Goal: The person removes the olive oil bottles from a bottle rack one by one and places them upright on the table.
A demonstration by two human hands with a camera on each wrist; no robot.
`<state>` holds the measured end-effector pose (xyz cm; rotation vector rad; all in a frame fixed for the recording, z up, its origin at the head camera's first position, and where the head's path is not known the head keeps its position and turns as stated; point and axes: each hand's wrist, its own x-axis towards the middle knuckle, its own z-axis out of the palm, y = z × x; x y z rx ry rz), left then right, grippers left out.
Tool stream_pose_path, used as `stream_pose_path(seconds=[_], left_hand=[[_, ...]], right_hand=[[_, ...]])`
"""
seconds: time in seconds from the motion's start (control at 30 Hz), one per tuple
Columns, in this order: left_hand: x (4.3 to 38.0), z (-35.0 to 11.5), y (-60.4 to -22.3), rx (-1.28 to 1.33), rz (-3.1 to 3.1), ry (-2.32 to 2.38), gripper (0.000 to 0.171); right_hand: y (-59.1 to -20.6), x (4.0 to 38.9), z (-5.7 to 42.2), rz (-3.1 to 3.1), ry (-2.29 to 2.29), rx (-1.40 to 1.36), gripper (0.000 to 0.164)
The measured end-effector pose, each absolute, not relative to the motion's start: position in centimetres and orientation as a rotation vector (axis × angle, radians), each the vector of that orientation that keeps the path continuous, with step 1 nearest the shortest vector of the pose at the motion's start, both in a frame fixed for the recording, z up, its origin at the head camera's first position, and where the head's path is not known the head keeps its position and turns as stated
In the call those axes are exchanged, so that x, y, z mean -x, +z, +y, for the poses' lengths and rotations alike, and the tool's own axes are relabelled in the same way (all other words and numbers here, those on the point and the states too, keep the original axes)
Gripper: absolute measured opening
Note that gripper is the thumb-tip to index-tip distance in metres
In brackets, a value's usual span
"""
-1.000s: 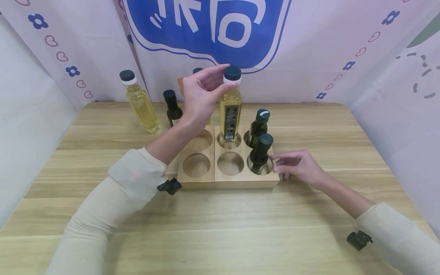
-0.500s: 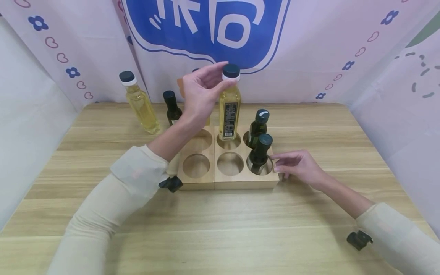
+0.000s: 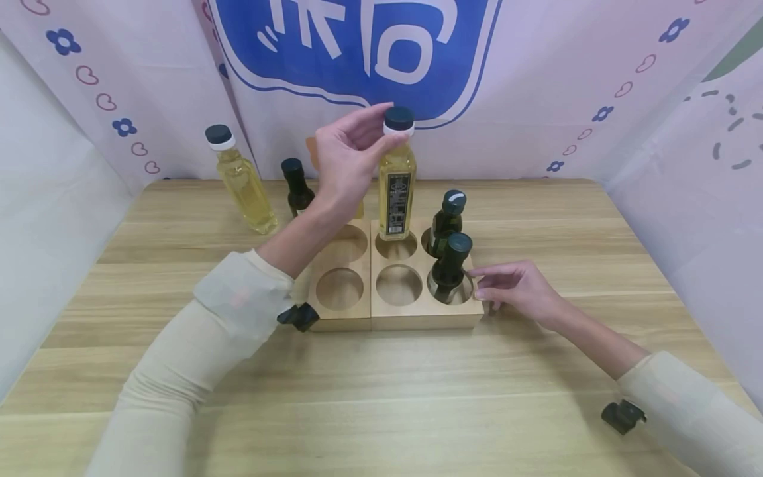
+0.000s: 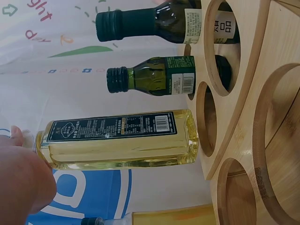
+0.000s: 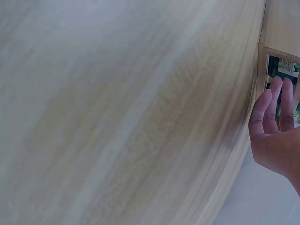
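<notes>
My left hand pinches the neck of a square glass bottle of yellow oil, just under its dark cap. This bottle hangs upright above the back middle hole of a wooden rack; in the left wrist view its base stands slightly clear of the rack. Two dark green bottles stand in the rack's right holes, one at the back and one in front. My right hand lies at the rack's right side, its fingers extended to the edge beside the front dark bottle.
Another yellow oil bottle stands on the table at the back left. Near it is a small dark bottle, partly behind my left forearm. A further yellow bottle shows low in the left wrist view. Printed cloth hangs behind the table.
My left hand has raised the yellow oil bottle a little, lifting its base higher over the back middle hole. The right hand keeps its place at the rack.
</notes>
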<state>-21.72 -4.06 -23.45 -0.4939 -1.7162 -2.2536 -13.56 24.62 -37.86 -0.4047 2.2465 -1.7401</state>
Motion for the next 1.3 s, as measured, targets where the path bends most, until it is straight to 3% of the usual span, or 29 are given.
stream_pose_path(seconds=[0.67,1.3], left_hand=[[21.4,-3.8,-22.5,0.426,-1.707,-2.307,0.039],[23.3,-3.4,-22.8,0.362,-1.743,-2.312,0.042]], right_hand=[[-38.1,13.6,24.7,2.248,-1.735,0.401,0.039],[-38.0,13.7,24.7,2.252,-1.729,0.393,0.04]])
